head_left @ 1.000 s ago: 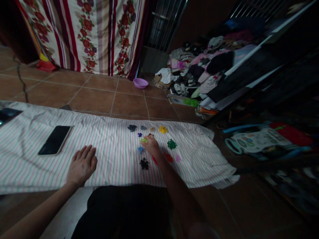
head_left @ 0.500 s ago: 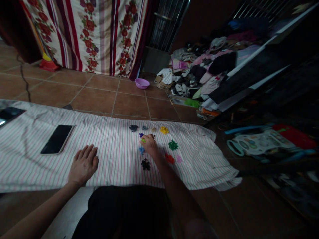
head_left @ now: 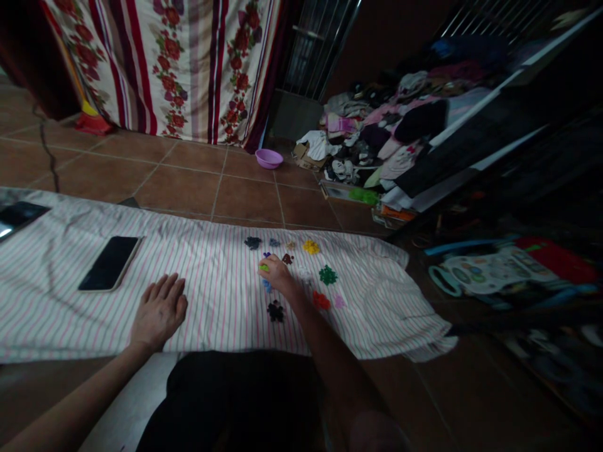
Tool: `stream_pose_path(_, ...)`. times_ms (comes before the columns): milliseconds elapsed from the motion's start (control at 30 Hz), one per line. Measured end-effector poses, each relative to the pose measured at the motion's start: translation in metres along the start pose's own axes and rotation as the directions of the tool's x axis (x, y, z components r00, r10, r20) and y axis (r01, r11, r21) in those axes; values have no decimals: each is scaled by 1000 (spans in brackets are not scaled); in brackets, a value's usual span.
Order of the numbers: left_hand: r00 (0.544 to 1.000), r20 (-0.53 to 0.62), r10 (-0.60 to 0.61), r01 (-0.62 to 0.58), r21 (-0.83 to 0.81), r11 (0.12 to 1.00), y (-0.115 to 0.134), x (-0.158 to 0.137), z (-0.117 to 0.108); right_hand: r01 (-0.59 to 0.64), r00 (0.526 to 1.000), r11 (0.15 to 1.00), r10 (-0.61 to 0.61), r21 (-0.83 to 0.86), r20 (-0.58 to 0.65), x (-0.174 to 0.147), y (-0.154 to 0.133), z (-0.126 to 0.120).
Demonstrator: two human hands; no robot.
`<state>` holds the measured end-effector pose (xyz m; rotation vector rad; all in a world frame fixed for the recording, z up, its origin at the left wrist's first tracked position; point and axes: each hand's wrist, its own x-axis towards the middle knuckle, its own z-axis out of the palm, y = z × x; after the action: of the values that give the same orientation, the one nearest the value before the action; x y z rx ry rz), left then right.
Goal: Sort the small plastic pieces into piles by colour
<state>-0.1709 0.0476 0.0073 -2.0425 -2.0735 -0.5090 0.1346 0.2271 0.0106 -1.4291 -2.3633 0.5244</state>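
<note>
Right hand: just right of the frame's middle, my right hand (head_left: 279,276) reached over the cloth with its fingers bent down at the light green pieces; I could not tell whether they had closed on any.
Light green pieces: these (head_left: 264,267) showed at my fingertips, a little below the centre of the frame.
Left hand: lower left of centre, my left hand (head_left: 159,312) lay palm down, flat on the cloth, holding nothing I could see.
Pieces by my right hand: violet pieces (head_left: 267,255) lay just above it, blue pieces (head_left: 267,285) just below, partly hidden, and brown pieces (head_left: 287,258) to the upper right.
Black pieces: this pile (head_left: 276,311) lay lower in the frame, apart from my hand.
Piles farther right: yellow pieces (head_left: 311,246) lay above green pieces (head_left: 328,274), with red pieces (head_left: 321,299) and pink pieces (head_left: 339,301) below.
Phone: left of the frame, a dark-screened phone (head_left: 110,263) rested near my left hand.
Cloth: the striped cloth (head_left: 217,282) ran across the middle, under everything.
Bowl: a purple bowl (head_left: 269,159) stood on the tiles, upper centre.
</note>
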Motion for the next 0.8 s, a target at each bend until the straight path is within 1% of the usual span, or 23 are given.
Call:
stream_pose_path(200,1000,4,5,-5,33,999,1,1,-1,61,998,998,-62,19,22,1,1,2)
stream_pose_path(367,1000,1,-7,7,7,1000,0,1,-1,96,995,993,-98,66,29,4,-1,6)
stream_pose_path(633,1000,-3,11,-11,15,1000,0,1,-2,90,992,988,-100,125,76,5,2,4)
stream_pose_path(800,1000,-7,4,-4,23,1000,0,0,1,55,991,993,-66,100,112,8,0,3)
